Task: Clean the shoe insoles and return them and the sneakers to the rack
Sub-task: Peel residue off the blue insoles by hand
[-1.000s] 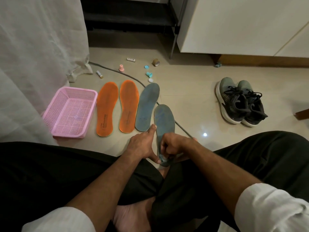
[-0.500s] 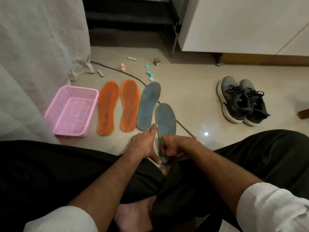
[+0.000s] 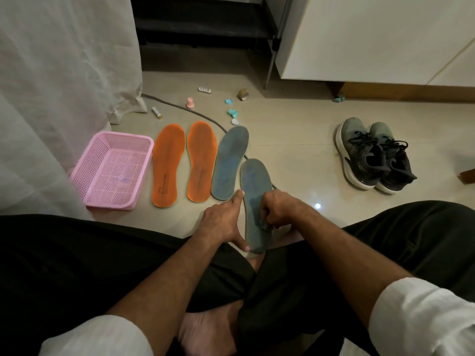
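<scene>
Two hands work one blue-grey insole point(image 3: 255, 191), directly ahead, between the knees. Left hand point(image 3: 221, 222): forefinger stretched along the insole's left edge, thumb at the heel end, bracing it flat. Right hand point(image 3: 276, 210): fingers curled tight, pinching what looks like a small dark cloth point(image 3: 264, 226) against the insole's middle; too shadowed to be sure. Long axis runs away from the body, toe far, heel nearest. Right hand sits over it, so strokes likely run heel-to-toe along that line.

Just left: second blue-grey insole point(image 3: 229, 163), then two orange insoles point(image 3: 183, 163), all parallel. Pink basket point(image 3: 84, 173) beyond them. Sneakers point(image 3: 372, 155) well apart, right. Dark rack point(image 3: 205, 24) at back.
</scene>
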